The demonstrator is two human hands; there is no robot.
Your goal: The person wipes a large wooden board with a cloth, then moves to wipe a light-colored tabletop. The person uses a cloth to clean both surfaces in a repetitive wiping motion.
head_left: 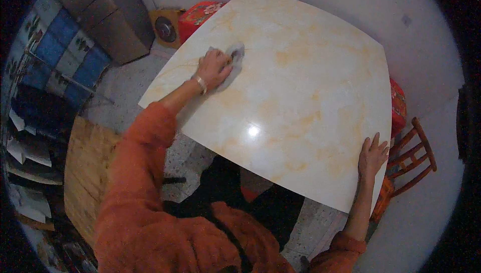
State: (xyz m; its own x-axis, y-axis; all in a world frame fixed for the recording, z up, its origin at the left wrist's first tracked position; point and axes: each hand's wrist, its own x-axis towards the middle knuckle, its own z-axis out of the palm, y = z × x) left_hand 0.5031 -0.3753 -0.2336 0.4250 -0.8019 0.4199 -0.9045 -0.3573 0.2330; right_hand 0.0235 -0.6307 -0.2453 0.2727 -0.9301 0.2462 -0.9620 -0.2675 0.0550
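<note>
A glossy white table top [300,87] with yellow-orange marbling spreads out in front of me. My left hand [214,67] is closed on a grey cloth [235,55], pressed to the surface near the left edge; part of the cloth is covered by the fingers. A bracelet circles that wrist. Near the right edge of the table, my right hand [374,156] lies flat with its fingers spread, holding nothing. Both my arms have orange-red sleeves.
A wooden chair [418,148] stands against the table's right side. Red patterned covers [200,15] show behind the far left edge, beside a wooden speaker box [168,26]. A bare wooden board [87,168] is at my left. Walls close off the back and right.
</note>
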